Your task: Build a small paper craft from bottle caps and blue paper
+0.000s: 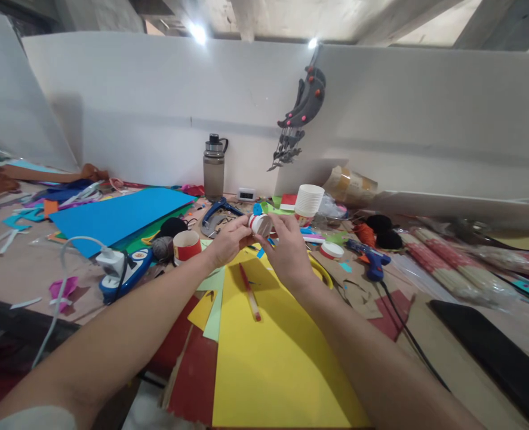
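Observation:
Both hands meet over the far end of a yellow sheet of paper (282, 358), holding a short, round, white piece with a red band (260, 224), which looks like a cut-down paper cup. It is tilted on its side. My left hand (231, 240) pinches it from the left, partly covering its edge. On the other side, the fingers of my right hand (288, 248) close around its right rim. Below them a red pen (249, 292) lies on the yellow sheet. A red and white paper cup (187, 246) stands left of my left hand.
A stack of white paper cups (309, 200) rises behind my right hand. To the right lie a blue glue gun (374, 263) with its cord and a black phone-like slab (492, 358). A blue sheet (125, 215), a power strip (128, 275) and a bottle (214, 170) are leftward.

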{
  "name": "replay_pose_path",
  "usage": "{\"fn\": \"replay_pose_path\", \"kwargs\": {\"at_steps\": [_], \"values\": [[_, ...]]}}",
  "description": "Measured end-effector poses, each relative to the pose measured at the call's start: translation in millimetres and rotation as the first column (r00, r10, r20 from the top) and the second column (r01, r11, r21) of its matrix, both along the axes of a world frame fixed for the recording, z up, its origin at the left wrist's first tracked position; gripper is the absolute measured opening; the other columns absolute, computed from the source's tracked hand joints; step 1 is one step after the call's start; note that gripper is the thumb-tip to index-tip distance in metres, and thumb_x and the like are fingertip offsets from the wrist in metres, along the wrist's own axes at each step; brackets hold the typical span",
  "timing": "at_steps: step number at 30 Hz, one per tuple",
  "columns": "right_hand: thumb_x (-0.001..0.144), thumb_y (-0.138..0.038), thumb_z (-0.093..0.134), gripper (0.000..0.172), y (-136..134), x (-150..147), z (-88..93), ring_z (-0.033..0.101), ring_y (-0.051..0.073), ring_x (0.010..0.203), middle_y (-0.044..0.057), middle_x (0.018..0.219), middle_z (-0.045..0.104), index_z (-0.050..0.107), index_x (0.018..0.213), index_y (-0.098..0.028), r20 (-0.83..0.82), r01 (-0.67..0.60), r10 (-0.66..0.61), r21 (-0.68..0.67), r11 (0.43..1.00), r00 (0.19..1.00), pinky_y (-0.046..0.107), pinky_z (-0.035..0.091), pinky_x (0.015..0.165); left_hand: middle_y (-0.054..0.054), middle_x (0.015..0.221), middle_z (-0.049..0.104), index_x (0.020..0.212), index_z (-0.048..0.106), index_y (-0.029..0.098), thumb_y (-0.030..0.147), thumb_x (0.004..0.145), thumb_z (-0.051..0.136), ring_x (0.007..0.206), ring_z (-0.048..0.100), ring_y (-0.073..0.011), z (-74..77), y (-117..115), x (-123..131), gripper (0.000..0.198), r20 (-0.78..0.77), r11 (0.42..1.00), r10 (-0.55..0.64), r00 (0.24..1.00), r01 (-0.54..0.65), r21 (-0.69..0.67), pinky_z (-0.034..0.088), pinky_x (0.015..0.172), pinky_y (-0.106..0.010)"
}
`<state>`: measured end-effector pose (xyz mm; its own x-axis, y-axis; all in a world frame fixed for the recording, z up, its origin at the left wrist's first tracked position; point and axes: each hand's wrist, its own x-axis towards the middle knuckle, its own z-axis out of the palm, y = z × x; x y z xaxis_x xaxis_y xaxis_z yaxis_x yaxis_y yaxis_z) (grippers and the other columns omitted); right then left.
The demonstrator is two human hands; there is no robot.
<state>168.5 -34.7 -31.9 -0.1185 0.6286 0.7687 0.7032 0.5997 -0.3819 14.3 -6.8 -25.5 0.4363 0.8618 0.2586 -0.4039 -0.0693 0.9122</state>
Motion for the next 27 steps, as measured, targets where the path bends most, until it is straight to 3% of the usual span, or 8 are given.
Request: {"fn": "replay_pose_path", "kwargs": {"at_steps": [5,9,14,20,23,27], "values": [[0.087,-0.017,0.057,0.052,0.2,1.4,-1.6,0.054,0.032,0.115,0.019,0.122,0.055,0.050,0.138,-0.019,0.087,0.002,-0.004,0.019,1.000,0.996,0.051,0.049,0.096,-0.006,0.098,0.066,0.104,0.061,0.014,0.032,0.077,0.071,0.088,0.063,-0.0154,-4.5,3.0,0.3,0.033,-0.062,0.995,-0.002,0.998,0.008,0.101,0.049,0.082,-0.027],[0.086,-0.020,0.061,0.048,-1.5,1.2,-0.4,0.057,0.030,0.111,0.017,0.118,0.056,0.055,0.134,-0.019,0.031,-0.007,0.007,-0.007,1.000,0.999,0.047,0.053,0.092,-0.004,0.096,0.066,0.100,0.060,0.014,0.038,0.077,0.074,0.088,0.063,-0.0145,-5.6,3.0,2.7,0.036,-0.098,0.993,0.039,0.994,-0.027,0.119,0.049,0.082,-0.027],[0.083,-0.023,0.066,0.045,0.4,2.6,2.6,0.058,0.029,0.108,0.015,0.116,0.057,0.060,0.128,-0.021,-0.091,-0.052,0.048,-0.040,0.998,0.995,0.045,0.054,0.088,-0.003,0.089,0.069,0.092,0.062,0.014,0.036,0.074,0.077,0.077,0.064,-0.0109,-0.8,0.6,5.5,0.033,0.004,1.000,0.012,1.000,-0.012,0.011,0.052,0.076,-0.023],[0.081,-0.031,0.069,0.027,7.3,8.6,9.2,0.063,0.020,0.083,0.008,0.103,0.060,0.072,0.106,-0.023,-0.294,-0.216,0.156,-0.185,0.959,0.943,0.038,0.057,0.076,-0.005,0.081,0.070,0.097,0.065,0.013,0.036,0.080,0.072,0.072,0.067,-0.0129,0.5,3.5,3.6,0.030,0.118,0.985,-0.036,0.992,0.055,-0.165,0.057,0.078,-0.029],[0.082,-0.030,0.066,0.012,6.3,8.4,10.0,0.062,0.021,0.088,0.008,0.098,0.062,0.073,0.086,-0.021,-0.288,-0.197,0.145,-0.161,0.967,0.947,0.034,0.055,0.071,-0.003,0.074,0.068,0.091,0.065,0.012,0.038,0.079,0.074,0.069,0.066,-0.0124,-2.1,5.6,3.8,0.030,0.115,0.979,-0.012,0.993,0.036,-0.203,0.058,0.076,-0.029],[0.086,-0.028,0.062,0.013,2.7,6.8,9.8,0.061,0.020,0.085,0.006,0.088,0.065,0.070,0.080,-0.020,-0.174,-0.138,0.116,-0.121,0.983,0.978,0.033,0.052,0.073,-0.002,0.071,0.066,0.086,0.066,0.011,0.039,0.076,0.076,0.065,0.063,-0.0103,-2.6,6.3,4.7,0.031,0.105,0.976,0.016,0.994,0.007,-0.218,0.058,0.076,-0.029]]}}
